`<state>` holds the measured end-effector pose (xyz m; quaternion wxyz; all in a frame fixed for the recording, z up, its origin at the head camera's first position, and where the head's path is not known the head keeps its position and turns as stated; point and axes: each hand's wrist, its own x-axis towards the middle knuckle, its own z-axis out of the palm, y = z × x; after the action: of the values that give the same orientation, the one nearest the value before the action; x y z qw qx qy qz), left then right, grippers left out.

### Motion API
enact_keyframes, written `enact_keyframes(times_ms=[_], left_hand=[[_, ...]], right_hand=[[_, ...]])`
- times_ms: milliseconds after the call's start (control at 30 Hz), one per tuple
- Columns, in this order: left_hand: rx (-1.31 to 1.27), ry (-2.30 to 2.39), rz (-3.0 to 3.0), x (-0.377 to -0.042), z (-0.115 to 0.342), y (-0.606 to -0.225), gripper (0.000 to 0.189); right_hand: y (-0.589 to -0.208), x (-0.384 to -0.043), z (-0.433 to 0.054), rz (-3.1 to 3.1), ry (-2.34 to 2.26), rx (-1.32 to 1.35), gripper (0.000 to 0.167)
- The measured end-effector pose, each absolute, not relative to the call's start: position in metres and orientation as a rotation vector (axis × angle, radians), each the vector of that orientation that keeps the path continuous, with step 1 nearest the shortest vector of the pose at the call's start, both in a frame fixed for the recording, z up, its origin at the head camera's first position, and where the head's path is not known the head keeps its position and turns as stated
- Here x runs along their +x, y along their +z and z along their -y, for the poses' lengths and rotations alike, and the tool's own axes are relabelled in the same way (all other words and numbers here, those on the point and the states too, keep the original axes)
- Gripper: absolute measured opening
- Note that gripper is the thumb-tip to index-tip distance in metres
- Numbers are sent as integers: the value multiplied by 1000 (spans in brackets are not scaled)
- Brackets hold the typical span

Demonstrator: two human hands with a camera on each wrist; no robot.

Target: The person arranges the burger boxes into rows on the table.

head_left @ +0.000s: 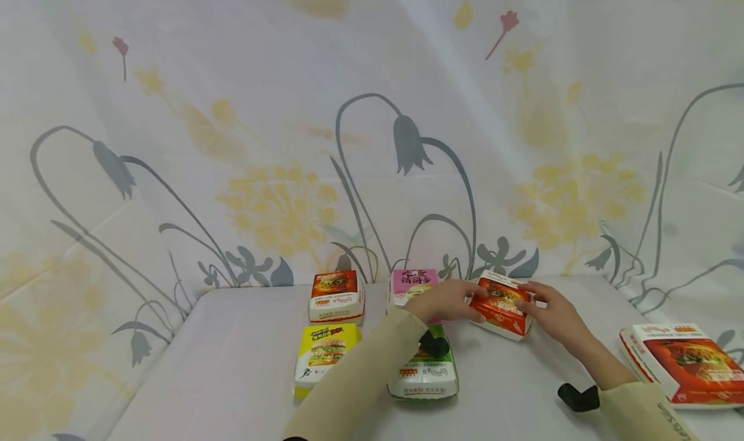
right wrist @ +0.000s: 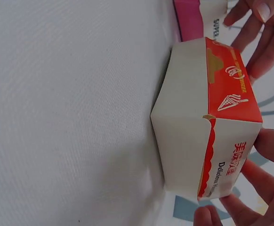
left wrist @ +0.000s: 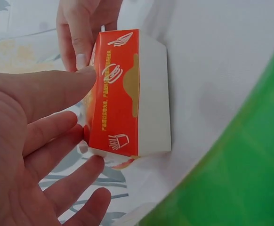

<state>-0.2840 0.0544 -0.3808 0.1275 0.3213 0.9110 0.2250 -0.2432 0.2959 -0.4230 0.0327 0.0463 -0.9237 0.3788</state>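
Note:
A red and white burger box (head_left: 502,304) sits at the back right of the table, turned at an angle, with a hand on each side. My left hand (head_left: 450,300) reaches over to its left side; in the left wrist view the thumb touches the red lid's edge and the other fingers spread loosely beside it. At the opposite end is my right hand (head_left: 554,315), fingers fairly straight around the upper right corner. The right wrist view shows this box's white base (right wrist: 181,117) low over the table; whether it touches fully is hard to tell.
Left of the hands, a red box (head_left: 336,297) stands behind a yellow box (head_left: 325,357). A pink box (head_left: 407,283) stands behind a green box (head_left: 423,379), both partly hidden by the left arm. Another larger red box (head_left: 688,363) lies at the right edge. A floral curtain (head_left: 261,105) hangs behind.

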Motion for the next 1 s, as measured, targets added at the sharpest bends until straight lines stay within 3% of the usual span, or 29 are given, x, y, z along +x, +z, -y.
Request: enact_keyframes(times_ms=[400,733,1000], left_hand=[[934,560,-2686,-284,-66,-377,52],[879,478,-2709,-279,-72,-371,69],[946,389,-2773,-281,-78,-377,64]], right_hand=[[-424,-235,-302,2820,1187,167,56],[-422,-225,-309,2896,1086,124,55],[-422,-214,-303,2884,959,105,65]])
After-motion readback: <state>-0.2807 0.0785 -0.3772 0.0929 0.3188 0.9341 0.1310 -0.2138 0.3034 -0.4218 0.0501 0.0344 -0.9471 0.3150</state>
